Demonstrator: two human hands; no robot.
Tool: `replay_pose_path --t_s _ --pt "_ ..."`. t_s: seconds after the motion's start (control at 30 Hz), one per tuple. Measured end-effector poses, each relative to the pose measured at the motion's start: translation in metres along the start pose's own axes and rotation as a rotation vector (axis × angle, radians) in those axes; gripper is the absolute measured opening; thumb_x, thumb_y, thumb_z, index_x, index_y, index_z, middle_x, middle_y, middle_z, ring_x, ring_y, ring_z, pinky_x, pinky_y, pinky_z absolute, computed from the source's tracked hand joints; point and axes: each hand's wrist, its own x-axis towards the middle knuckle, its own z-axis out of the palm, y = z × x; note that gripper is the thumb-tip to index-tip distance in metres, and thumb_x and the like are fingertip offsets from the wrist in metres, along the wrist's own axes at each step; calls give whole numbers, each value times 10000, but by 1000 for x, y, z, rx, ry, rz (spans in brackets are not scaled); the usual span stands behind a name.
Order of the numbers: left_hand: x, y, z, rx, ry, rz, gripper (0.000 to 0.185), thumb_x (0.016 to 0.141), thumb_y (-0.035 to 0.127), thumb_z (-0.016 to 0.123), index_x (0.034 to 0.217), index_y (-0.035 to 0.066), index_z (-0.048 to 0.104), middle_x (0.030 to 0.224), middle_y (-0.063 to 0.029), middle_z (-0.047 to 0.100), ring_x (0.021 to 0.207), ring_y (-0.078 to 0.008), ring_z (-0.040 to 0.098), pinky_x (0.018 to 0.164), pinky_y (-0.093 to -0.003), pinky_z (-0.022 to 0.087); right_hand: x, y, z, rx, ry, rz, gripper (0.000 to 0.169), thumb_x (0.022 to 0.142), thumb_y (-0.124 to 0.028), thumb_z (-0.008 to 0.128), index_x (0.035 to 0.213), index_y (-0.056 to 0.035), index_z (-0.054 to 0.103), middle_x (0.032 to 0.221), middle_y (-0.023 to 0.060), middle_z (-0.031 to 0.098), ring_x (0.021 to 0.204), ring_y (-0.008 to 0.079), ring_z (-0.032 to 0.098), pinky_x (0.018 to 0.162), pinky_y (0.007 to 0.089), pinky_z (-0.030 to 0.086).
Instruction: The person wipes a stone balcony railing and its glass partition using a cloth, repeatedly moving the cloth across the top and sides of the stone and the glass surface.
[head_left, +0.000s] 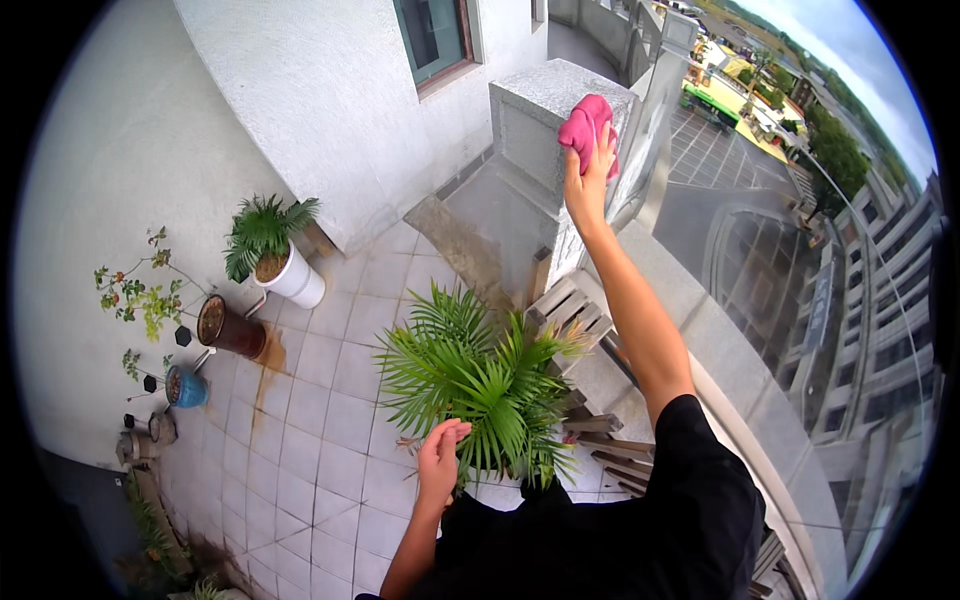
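With my right hand (592, 169) I press a bunched pink cloth (586, 129) against the top edge of a rough grey stone pillar (559, 88). The arm reaches forward, and some of the fingers are hidden by the cloth. My left hand (444, 457) hangs low in front of me, holding nothing, its fingers loosely bent and slightly apart. Just beyond it a leafy green potted palm (487, 397) stands on the tiled floor (322, 442).
Slatted wooden furniture (574, 307) stands beside the palm, along a curved stone parapet (705, 330) with a drop to the street beyond. At left, by the wall, are a white pot (300, 281), a brown pot (244, 334) and a blue pot (191, 388).
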Motion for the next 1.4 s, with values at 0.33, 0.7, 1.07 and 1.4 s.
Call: replay_pose_path --t_s 0.33,0.7,1.07,1.4 --pt "44 -3 -167 140 -141 77 255 1033 133 490 1171 -31 628 1098 -139 712 1026 -192 674 910 -297 505 39 -27 37 -1193 -139 -371 610 879 -373 650 1452 -310 450 1511 73 419 1378 388 362 1152 574 221" --pt "122 -17 -426 140 63 -17 283 1040 164 471 1141 -60 609 1032 -159 686 1003 -229 673 905 -347 537 49 -27 26 -1155 -289 -106 578 938 -370 593 1483 -293 416 1543 90 392 1425 409 306 1185 531 191" --pt "303 42 -328 202 -495 210 311 1002 175 550 1260 15 618 1177 -122 701 1074 -179 657 949 -299 484 49 -26 35 -1136 -122 -108 507 933 -372 601 1383 -144 546 1446 109 509 1391 392 360 1170 511 214" --pt "497 91 -183 223 -904 428 319 986 171 571 1255 5 615 1231 -194 656 1156 -317 634 973 -347 480 39 -64 63 -1032 51 -82 404 947 -254 593 1288 -37 599 1349 123 586 1353 348 426 1172 473 224"
